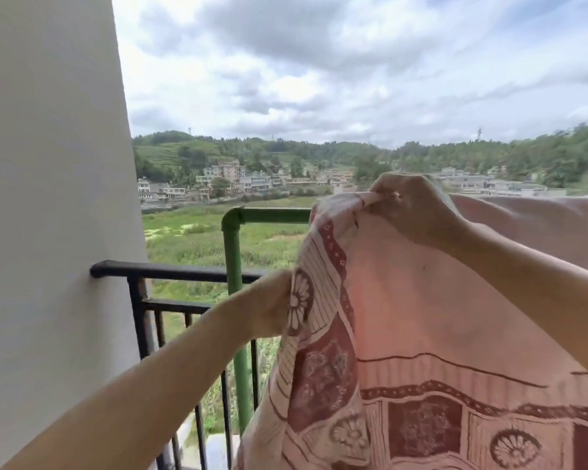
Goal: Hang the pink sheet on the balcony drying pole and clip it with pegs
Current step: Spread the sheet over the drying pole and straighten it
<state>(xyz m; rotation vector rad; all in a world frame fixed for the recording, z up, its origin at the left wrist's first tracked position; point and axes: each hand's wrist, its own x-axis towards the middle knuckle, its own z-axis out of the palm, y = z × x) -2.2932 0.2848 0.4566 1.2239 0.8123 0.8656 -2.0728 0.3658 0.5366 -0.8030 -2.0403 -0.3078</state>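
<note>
Near, 7 o'clock: left forearm ran up to the left grip (273,298), which was clenched on the left edge of the pink sheet (438,317) beside a flower print. Fingertips were hidden behind the cloth.

Sheet filled the frame from 6 to 3 o'clock, held up in the air. Pale pink field, dark red border of squares, flower medallions and stripes.

Right forearm came in from 3 o'clock. Right grip (413,206) sat at the sheet's top, just right of centre, fingers curled, pinching a bunched fold of the top hem. More sheet stretched off behind that arm toward 3 o'clock.

Behind the sheet: green drying pole (233,266), an upright with an elbow at the top and a horizontal run heading right, which vanished behind the cloth by the right grip. Couldn't tell whether the sheet lay over the pole or only in front of it.

Black balcony railing (170,270) ran from the white wall (48,198) at 9 o'clock to behind the pole.

Far: green field (190,239), a row of pale buildings (226,176), wooded hills (557,157), and cloudy sky (319,62) at 12 o'clock.
</note>
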